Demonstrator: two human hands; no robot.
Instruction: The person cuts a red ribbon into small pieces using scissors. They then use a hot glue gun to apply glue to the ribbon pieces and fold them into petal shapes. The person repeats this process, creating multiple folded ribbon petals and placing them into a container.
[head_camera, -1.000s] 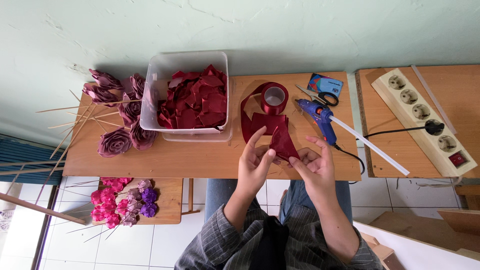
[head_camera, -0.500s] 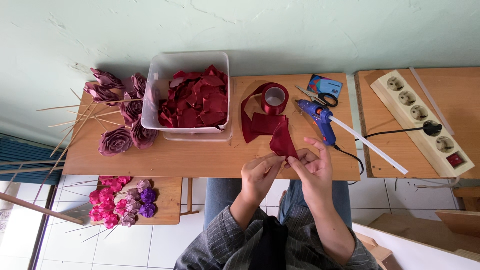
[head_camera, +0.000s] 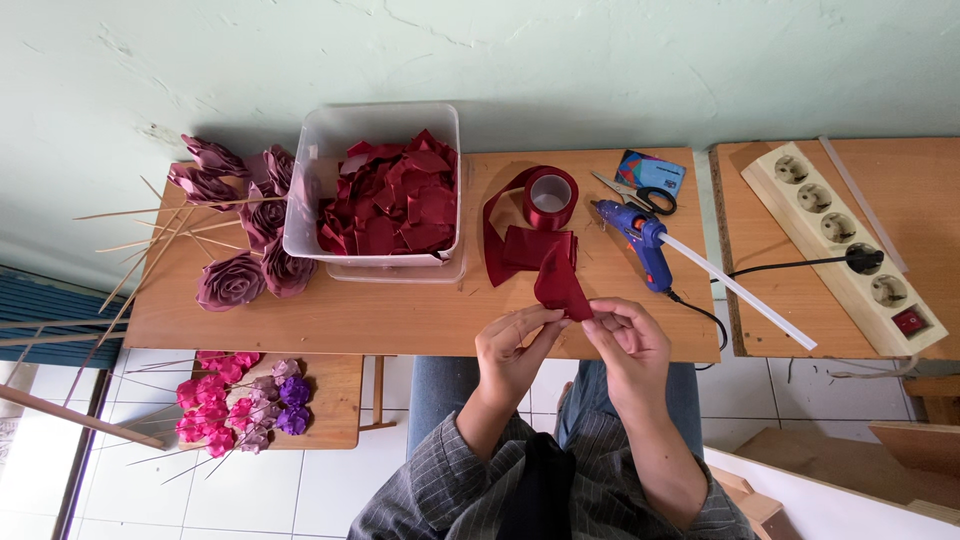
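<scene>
Over wooden table (head_camera: 400, 310), hands (head_camera: 560, 345) pinching ribbon (head_camera: 558, 283)

A clear plastic tub (head_camera: 378, 180) heaped with dark red ribbon pieces sits at upper centre of the wooden table (head_camera: 400, 315). Left of it lie dusky purple ribbon roses (head_camera: 245, 240) on thin wooden sticks that fan out toward the left edge. Right of centre a blue glue gun (head_camera: 640, 240) lies with a white glue stick jutting toward the lower right, scissors (head_camera: 635, 193) and a small blue card (head_camera: 650, 172) just above it. At right, a cream power strip (head_camera: 845, 245) crosses a second table diagonally. At lower left, pink and purple roses (head_camera: 240, 400) rest on a low stool.
</scene>
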